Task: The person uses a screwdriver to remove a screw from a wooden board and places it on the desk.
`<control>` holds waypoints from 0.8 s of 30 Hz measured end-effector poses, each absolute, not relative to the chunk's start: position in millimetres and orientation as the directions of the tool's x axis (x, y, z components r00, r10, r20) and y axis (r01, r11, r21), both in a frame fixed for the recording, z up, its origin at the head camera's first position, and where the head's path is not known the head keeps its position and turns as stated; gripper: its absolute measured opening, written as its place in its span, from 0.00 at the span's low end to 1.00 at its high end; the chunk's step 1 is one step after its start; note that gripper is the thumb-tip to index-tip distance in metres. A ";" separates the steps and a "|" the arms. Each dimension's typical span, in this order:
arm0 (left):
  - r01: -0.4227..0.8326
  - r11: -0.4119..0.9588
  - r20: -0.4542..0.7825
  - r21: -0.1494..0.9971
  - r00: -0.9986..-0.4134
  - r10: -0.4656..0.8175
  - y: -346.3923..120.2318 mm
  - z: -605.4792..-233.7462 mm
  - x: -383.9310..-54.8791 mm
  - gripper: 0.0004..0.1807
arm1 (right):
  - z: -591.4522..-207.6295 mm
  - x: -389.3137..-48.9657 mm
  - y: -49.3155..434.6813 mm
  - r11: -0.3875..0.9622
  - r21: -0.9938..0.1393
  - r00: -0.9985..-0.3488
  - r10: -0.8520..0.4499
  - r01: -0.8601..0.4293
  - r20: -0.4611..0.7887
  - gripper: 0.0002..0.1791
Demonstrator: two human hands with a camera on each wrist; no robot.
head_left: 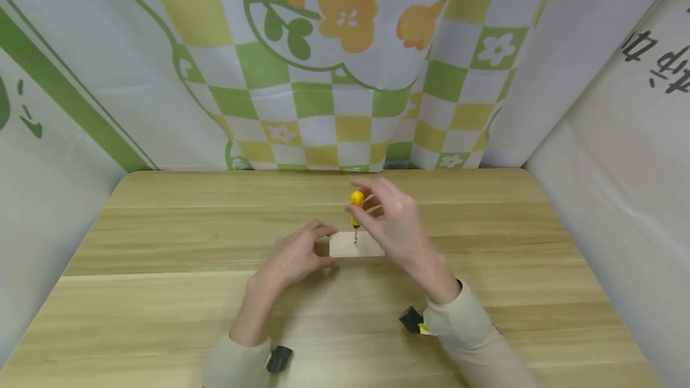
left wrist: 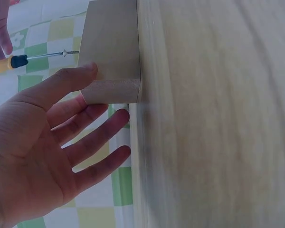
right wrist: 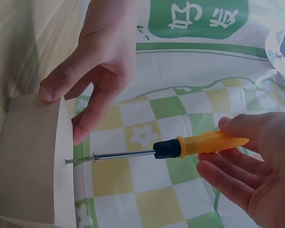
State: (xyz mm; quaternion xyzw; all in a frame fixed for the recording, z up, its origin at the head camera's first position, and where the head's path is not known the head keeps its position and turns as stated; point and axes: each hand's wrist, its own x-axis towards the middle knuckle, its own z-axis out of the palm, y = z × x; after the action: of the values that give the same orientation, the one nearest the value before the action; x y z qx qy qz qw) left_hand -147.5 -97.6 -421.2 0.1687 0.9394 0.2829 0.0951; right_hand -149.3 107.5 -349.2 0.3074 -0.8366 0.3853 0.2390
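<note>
A pale wooden block (head_left: 345,247) lies on the table, its left end pinched between the thumb and fingers of my left hand (head_left: 292,256). In the left wrist view, the other fingers of that hand spread below the block's end. A screw (right wrist: 80,160) stands upright in the block's top face, most of its thread still exposed. On its head sits the tip of a screwdriver (right wrist: 194,146) with a yellow handle and black collar. My right hand (head_left: 400,227) holds the handle between thumb and fingers, and the screwdriver stands nearly upright over the block.
The block rests toward the far half of a wood-grain table (head_left: 162,310). Behind the table's back edge hangs a checkered green, yellow and white curtain (head_left: 315,100). White sheets (head_left: 609,136) flank both sides. Small black devices (head_left: 280,359) sit at both sleeve cuffs.
</note>
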 end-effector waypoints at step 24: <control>0.265 0.759 -0.105 0.594 -0.911 0.399 -99.8 -422.3 -147.6 0.33 | -349.3 -144.9 102.1 0.401 -0.600 -0.722 -0.375 -0.692 0.582 0.13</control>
State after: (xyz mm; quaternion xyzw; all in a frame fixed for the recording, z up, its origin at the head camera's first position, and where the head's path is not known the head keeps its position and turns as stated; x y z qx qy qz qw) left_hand -147.6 -99.8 -422.3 0.1783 0.9311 0.2975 0.1133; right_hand -144.9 102.1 -349.3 0.3263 -0.8171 0.4395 0.1806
